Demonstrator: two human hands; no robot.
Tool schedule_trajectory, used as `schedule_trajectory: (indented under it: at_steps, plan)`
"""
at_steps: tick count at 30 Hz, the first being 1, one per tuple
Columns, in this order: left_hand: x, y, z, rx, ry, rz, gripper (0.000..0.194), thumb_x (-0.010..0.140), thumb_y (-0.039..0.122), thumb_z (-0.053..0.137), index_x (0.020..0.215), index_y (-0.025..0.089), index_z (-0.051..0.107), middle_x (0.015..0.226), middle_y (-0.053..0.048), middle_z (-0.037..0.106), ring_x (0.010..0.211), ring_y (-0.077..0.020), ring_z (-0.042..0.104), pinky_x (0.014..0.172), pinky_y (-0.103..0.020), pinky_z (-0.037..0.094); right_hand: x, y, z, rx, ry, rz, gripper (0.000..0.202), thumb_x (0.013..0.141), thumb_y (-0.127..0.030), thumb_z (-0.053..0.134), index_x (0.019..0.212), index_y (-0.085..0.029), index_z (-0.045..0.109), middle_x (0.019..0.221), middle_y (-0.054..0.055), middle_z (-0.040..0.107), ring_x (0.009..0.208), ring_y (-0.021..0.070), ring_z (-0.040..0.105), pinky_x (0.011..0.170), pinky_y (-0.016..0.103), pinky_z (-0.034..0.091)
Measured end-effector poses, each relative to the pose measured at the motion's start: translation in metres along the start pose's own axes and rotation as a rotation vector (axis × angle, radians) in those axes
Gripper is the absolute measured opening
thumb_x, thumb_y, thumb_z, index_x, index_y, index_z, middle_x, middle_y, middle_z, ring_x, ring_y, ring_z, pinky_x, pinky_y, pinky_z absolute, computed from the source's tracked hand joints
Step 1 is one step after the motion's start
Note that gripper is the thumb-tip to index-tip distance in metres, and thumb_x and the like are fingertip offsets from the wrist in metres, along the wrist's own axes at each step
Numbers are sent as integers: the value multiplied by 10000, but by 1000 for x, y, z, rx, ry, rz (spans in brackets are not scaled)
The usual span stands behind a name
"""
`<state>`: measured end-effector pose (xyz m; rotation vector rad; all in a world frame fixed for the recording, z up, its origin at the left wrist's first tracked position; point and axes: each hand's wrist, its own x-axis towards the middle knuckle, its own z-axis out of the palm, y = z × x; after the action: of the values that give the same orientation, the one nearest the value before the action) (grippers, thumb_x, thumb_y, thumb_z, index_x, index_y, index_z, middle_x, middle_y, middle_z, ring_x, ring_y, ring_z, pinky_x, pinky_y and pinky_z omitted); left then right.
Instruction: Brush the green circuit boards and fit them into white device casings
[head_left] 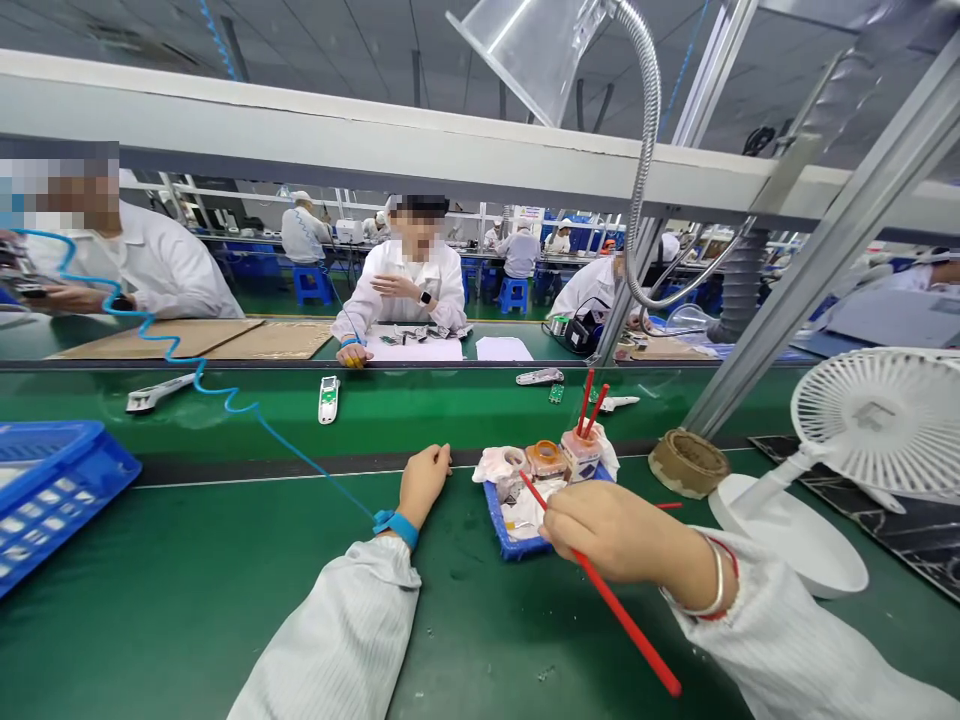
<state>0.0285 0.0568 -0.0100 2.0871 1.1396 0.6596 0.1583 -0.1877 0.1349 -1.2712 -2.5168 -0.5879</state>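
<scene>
My right hand [600, 530] is closed in a pinch around a long thin red stick [626, 625]. The stick slants, its far end above a small blue tray [517, 548] and its near end toward me; no bristles or tip detail can be made out. In the tray are white crumpled tissue [529, 508], an orange-rimmed jar [547, 458] and a bottle [581, 458] with red sticks [592, 408] standing in it. My left hand [426, 485] rests with curled fingers at the bench's far edge, apart from the tray. A blue wrist strap [397, 526] circles that wrist.
On the green conveyor belt [420, 405] lie a white handheld device [328, 400] and casing parts [540, 377]. A blue basket [60, 500] stands left; a tape roll [688, 462] and white fan [874, 420] stand right. A coiled blue cord [300, 452] reaches my left wrist. Co-workers sit opposite.
</scene>
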Motion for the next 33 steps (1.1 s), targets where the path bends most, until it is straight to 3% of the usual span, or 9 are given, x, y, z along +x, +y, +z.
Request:
schedule_trajectory:
  at_steps: [15,26,30,33]
  plan:
    - [0,-2,1,-57,77,1,259,891,342,473,1027,145,572,936,-51,623,782,-149,601,729,-352,502,-15,-12,7,-17,29,108,260,918,-77,322,719,-171,459,644,13,445,555,145,355,505,273,241]
    - [1,-1,3,-59,80,12,242,885,328,487,1009,144,585,968,-59,628,832,-159,607,762,-366,502,-11,-21,1,-14,-51,88,283,953,-143,310,742,-159,498,643,19,450,558,154,348,509,286,210]
    - [25,2,10,-23,81,42,253,881,325,496,1037,143,576,1000,-65,621,844,-163,607,753,-364,509,-13,-19,0,-21,-80,107,254,936,-112,318,779,-152,514,682,32,462,586,161,354,519,292,215]
    - [65,13,13,44,66,82,249,876,317,506,1045,149,576,1044,-73,607,893,-175,595,781,-381,502,-16,-14,-2,31,-71,89,258,940,-133,344,741,-152,507,657,23,459,567,156,347,508,294,224]
